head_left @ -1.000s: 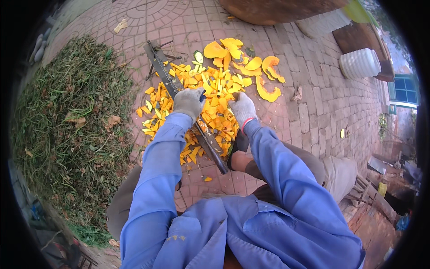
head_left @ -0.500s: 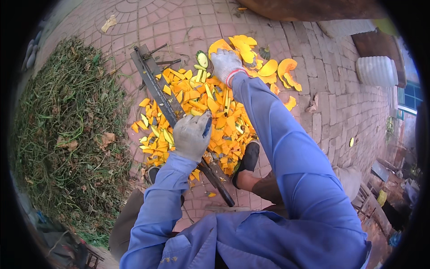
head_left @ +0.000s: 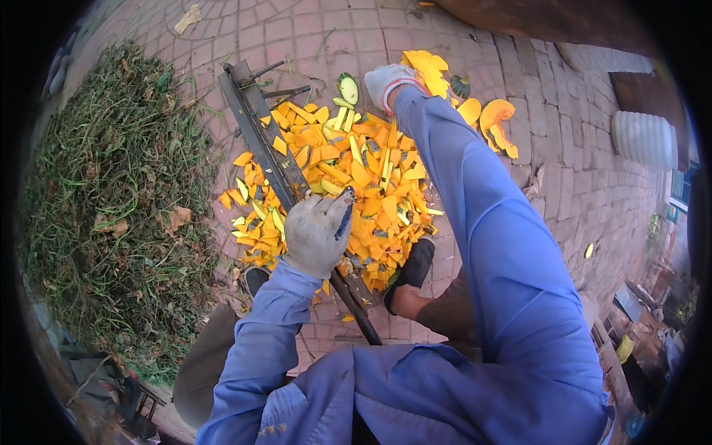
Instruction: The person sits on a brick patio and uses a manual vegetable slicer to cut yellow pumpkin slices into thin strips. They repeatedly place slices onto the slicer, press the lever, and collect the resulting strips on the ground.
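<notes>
My left hand (head_left: 317, 236), in a soiled pale glove with a dark patch along the thumb, is closed over the middle of a long metal cutter (head_left: 273, 167). What its fingers grip is hidden. My right arm stretches far forward. At its end my gloved right hand (head_left: 391, 80) is beside large yellow-orange pumpkin pieces (head_left: 429, 73), its fingers out of sight. Between the hands spreads a heap of chopped pumpkin (head_left: 380, 204), with some green-skinned bits. A cut green gourd (head_left: 347, 87) lies left of my right hand. The cutter's dark bar (head_left: 357, 310) sticks out toward me below my left hand.
Dry vines and grass form a big pile (head_left: 119, 230) on the left. Curved pumpkin slices (head_left: 498, 122) lie to the right on the brick paving (head_left: 549, 193). A white ribbed container (head_left: 645, 139) stands far right. My shoe (head_left: 414, 263) is against the heap.
My right hand has moved slightly farther forward; the orange slice that was under it no longer shows. My left hand stays over the cutter. The whole view has shifted a little.
</notes>
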A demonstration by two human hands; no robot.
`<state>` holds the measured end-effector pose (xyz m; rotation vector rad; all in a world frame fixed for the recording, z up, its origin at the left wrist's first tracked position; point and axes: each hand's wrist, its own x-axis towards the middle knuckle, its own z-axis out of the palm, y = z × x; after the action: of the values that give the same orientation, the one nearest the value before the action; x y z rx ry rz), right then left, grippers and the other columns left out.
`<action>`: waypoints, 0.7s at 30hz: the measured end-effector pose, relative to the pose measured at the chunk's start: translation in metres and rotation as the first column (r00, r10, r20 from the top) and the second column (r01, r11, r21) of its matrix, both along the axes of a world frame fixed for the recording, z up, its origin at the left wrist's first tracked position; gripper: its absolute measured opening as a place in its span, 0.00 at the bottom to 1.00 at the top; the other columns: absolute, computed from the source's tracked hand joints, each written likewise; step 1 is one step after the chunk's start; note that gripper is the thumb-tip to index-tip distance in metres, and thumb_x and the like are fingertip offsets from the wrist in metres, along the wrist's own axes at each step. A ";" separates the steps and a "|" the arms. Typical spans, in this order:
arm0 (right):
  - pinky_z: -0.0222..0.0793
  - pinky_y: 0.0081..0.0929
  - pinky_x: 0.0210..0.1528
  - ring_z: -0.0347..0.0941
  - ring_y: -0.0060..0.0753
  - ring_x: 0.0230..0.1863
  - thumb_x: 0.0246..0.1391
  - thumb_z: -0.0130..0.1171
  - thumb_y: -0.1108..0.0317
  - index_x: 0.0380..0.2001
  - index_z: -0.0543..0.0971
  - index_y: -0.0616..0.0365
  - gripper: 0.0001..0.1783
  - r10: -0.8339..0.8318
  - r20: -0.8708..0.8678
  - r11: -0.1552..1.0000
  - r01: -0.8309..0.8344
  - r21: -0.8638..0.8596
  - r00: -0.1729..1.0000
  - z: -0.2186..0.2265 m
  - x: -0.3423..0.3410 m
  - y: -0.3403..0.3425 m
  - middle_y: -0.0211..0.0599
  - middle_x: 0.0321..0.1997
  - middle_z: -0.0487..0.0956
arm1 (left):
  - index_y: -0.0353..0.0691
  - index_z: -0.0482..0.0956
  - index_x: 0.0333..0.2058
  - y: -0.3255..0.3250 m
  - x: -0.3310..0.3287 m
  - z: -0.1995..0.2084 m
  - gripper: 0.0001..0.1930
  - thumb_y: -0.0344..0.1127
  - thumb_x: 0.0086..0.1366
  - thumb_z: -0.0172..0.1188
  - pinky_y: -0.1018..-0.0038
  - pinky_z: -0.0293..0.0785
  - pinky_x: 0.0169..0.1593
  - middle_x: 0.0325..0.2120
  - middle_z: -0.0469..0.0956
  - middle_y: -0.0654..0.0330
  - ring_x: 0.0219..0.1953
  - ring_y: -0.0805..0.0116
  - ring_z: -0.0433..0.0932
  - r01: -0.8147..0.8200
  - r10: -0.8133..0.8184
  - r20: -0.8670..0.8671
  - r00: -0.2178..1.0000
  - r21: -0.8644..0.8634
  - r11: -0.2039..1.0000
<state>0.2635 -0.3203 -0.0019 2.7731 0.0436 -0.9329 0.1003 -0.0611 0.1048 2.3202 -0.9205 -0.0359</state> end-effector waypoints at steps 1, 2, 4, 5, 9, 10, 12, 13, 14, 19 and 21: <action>0.68 0.67 0.49 0.75 0.53 0.54 0.54 0.58 0.67 0.47 0.82 0.53 0.16 0.026 -0.116 1.000 -0.027 -0.004 0.993 0.009 -0.001 -0.005 0.42 0.53 0.79 | 0.38 0.79 0.38 -0.001 -0.001 -0.001 0.13 0.30 0.51 0.65 0.60 0.74 0.42 0.28 0.79 0.53 0.32 0.53 0.77 -0.006 0.005 -0.006 1.000 -0.008 1.000; 0.68 0.70 0.45 0.76 0.53 0.52 0.51 0.61 0.66 0.45 0.83 0.53 0.16 0.054 -0.122 0.998 -0.058 -0.034 0.991 -0.005 -0.013 -0.014 0.41 0.51 0.80 | 0.38 0.79 0.38 -0.001 -0.002 -0.002 0.13 0.30 0.51 0.64 0.60 0.74 0.42 0.28 0.79 0.54 0.32 0.53 0.77 -0.009 0.008 -0.012 1.000 -0.017 1.000; 0.70 0.63 0.45 0.78 0.51 0.50 0.49 0.62 0.65 0.44 0.83 0.54 0.17 0.104 -0.197 0.992 -0.117 -0.054 0.975 0.009 -0.034 -0.013 0.42 0.49 0.81 | 0.37 0.79 0.38 0.001 -0.003 -0.006 0.13 0.31 0.52 0.64 0.61 0.73 0.39 0.26 0.79 0.54 0.30 0.53 0.76 -0.025 0.026 0.007 1.000 -0.043 0.999; 0.72 0.60 0.45 0.78 0.50 0.49 0.48 0.62 0.65 0.44 0.83 0.55 0.17 0.127 -0.234 0.988 -0.145 -0.062 0.964 0.017 -0.047 -0.012 0.42 0.48 0.81 | 0.37 0.79 0.38 0.001 -0.002 -0.006 0.12 0.31 0.53 0.64 0.61 0.73 0.39 0.27 0.79 0.54 0.30 0.53 0.76 -0.029 0.030 0.014 0.999 -0.030 0.999; 0.74 0.44 0.45 0.79 0.51 0.46 0.47 0.61 0.64 0.41 0.82 0.59 0.17 0.044 -0.189 0.982 -0.008 0.190 0.981 0.017 -0.104 -0.035 0.48 0.43 0.82 | 0.37 0.80 0.40 0.002 -0.005 -0.009 0.13 0.33 0.54 0.63 0.62 0.73 0.39 0.28 0.79 0.55 0.32 0.54 0.77 -0.033 0.033 0.042 0.999 -0.007 0.999; 0.74 0.42 0.46 0.78 0.52 0.46 0.48 0.61 0.63 0.41 0.82 0.59 0.18 0.007 -0.188 0.973 0.036 0.227 0.982 0.015 -0.118 -0.040 0.49 0.43 0.82 | 0.39 0.80 0.41 0.002 -0.006 -0.013 0.15 0.34 0.54 0.63 0.63 0.72 0.39 0.28 0.79 0.56 0.33 0.56 0.77 -0.034 0.034 0.057 0.998 -0.004 0.999; 0.73 0.41 0.47 0.77 0.55 0.46 0.48 0.61 0.61 0.44 0.79 0.61 0.21 -0.111 -0.200 0.951 0.162 0.262 0.973 0.011 -0.146 -0.045 0.52 0.43 0.81 | 0.40 0.80 0.43 0.003 -0.008 -0.014 0.16 0.36 0.54 0.62 0.65 0.73 0.41 0.29 0.80 0.57 0.34 0.58 0.78 -0.047 0.046 0.108 0.993 0.004 0.999; 0.73 0.40 0.46 0.77 0.54 0.46 0.47 0.61 0.61 0.44 0.79 0.61 0.21 -0.212 -0.154 0.919 0.251 0.305 0.965 0.008 -0.162 -0.048 0.52 0.43 0.81 | 0.40 0.81 0.43 0.001 -0.007 -0.014 0.16 0.36 0.55 0.62 0.65 0.73 0.41 0.30 0.80 0.57 0.34 0.58 0.78 -0.051 0.050 0.103 0.993 0.009 0.999; 0.74 0.39 0.46 0.78 0.53 0.45 0.47 0.61 0.62 0.44 0.79 0.61 0.21 -0.314 -0.111 0.875 0.333 0.352 0.943 0.005 -0.179 -0.050 0.52 0.42 0.81 | 0.40 0.81 0.43 -0.001 -0.007 -0.014 0.16 0.36 0.55 0.62 0.65 0.74 0.42 0.30 0.80 0.57 0.34 0.58 0.78 -0.055 0.053 0.097 0.994 0.015 0.998; 0.76 0.36 0.44 0.78 0.44 0.44 0.47 0.52 0.77 0.42 0.77 0.60 0.16 -0.742 -0.269 0.043 0.445 0.895 0.614 0.012 -0.277 -0.038 0.44 0.43 0.81 | 0.42 0.80 0.45 -0.001 -0.010 -0.021 0.17 0.39 0.56 0.62 0.65 0.73 0.46 0.34 0.81 0.58 0.38 0.60 0.78 -0.082 0.078 0.054 0.996 0.075 0.994; 0.76 0.30 0.45 0.78 0.41 0.43 0.48 0.52 0.80 0.42 0.76 0.64 0.16 -0.772 -0.180 -0.163 0.085 0.983 0.610 -0.029 -0.325 -0.056 0.41 0.41 0.81 | 0.41 0.79 0.46 -0.013 -0.011 -0.016 0.18 0.41 0.57 0.63 0.65 0.72 0.48 0.36 0.81 0.58 0.40 0.60 0.78 -0.025 0.020 0.072 0.997 0.073 0.997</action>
<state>-0.0614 -0.3767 -0.0310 4.5419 -0.9172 0.1488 0.0890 -0.0738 0.0888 2.4140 -0.9428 0.0225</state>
